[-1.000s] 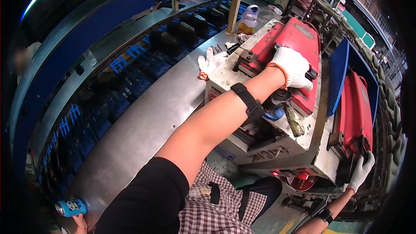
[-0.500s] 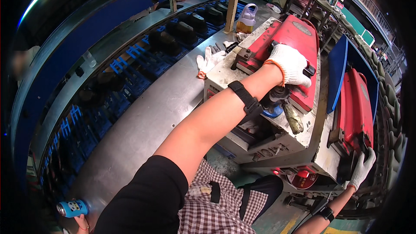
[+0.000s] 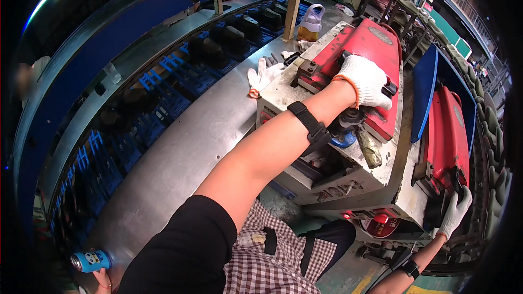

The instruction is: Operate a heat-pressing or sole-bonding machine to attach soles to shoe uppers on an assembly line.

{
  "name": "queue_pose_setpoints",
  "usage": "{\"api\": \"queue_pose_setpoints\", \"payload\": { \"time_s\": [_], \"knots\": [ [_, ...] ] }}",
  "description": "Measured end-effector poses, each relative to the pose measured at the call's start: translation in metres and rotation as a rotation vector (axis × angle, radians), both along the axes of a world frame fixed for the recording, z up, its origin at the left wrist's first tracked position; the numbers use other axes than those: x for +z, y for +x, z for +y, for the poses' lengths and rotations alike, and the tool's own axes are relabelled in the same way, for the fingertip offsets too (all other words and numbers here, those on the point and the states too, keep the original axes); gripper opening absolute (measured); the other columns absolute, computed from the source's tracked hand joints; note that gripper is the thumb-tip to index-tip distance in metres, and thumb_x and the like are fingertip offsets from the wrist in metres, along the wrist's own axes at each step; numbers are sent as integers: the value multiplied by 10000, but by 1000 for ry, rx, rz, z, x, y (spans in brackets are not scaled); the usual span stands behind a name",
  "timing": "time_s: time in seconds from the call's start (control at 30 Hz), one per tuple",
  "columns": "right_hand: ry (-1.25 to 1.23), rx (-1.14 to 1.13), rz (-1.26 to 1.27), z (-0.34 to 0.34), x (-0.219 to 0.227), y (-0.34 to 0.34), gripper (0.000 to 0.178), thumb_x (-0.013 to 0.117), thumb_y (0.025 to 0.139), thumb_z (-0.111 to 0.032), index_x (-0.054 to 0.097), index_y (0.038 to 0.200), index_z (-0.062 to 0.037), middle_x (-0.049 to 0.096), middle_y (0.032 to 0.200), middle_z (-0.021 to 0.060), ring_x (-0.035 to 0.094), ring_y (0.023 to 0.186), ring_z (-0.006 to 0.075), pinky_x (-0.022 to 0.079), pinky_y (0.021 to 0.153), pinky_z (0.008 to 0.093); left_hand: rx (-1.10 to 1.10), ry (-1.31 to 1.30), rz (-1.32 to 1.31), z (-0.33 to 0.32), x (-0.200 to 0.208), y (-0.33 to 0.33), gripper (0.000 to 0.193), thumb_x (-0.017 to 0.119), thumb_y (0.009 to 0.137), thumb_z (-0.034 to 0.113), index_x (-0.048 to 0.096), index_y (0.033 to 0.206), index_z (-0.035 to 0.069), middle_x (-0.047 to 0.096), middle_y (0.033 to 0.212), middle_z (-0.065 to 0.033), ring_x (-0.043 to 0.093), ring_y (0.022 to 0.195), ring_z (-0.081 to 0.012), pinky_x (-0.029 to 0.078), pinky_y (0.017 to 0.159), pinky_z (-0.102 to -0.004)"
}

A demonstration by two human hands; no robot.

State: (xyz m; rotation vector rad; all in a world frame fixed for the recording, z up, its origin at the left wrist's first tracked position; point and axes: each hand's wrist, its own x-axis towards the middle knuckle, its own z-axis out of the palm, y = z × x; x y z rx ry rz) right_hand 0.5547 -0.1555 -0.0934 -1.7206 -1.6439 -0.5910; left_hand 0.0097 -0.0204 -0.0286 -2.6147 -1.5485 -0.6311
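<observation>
Two gloved hands work the machine point(image 3: 338, 169): the left hand point(image 3: 368, 80) lies open, palm down, on the red cover point(image 3: 359, 49) at its top edge; the right hand point(image 3: 455, 213) curls over the second red cover point(image 3: 447, 136) near the lower right corner.

Spare gloves point(image 3: 263, 74): white pair, lying loose on the steel table point(image 3: 180, 158), just beside the machine's far corner.
Bottle point(image 3: 310, 22): clear, amber liquid, pale lilac cap; upright at the table's far end.
Wooden post point(image 3: 292, 1): upright, just left of the bottle.
Blue crates point(image 3: 180, 73): in a row along the conveyor, dark shoes in them.
Blue can point(image 3: 90, 261): lower left, held by another person's hand.
</observation>
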Motion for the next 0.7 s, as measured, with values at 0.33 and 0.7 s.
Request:
{"api": "queue_pose_setpoints", "payload": {
  "time_s": [0.33, 0.7],
  "knots": [
    [0, 1, -15, 0, -1, 2, 374, 611, 989, -115, 572, 1335, 21, 580, 1327, 171, 536, 1287, 328, 384, 1124, 421, -1, -2, -3, 0, 0, 0, 580, 645, 757, 654, 803, 877, 109, 760, 884, -161, 742, 837, -335, 565, 750, -462],
    [-1, -5, -18, -2, 0, 0, 371, 605, 994, -114, 571, 1341, 13, 572, 1339, 170, 530, 1293, 326, 378, 1129, 421, 9, -17, -3, -2, 1, 0, 557, 649, 744, 632, 806, 878, 114, 761, 879, -162, 743, 829, -333, 565, 739, -451]
  ]
}}
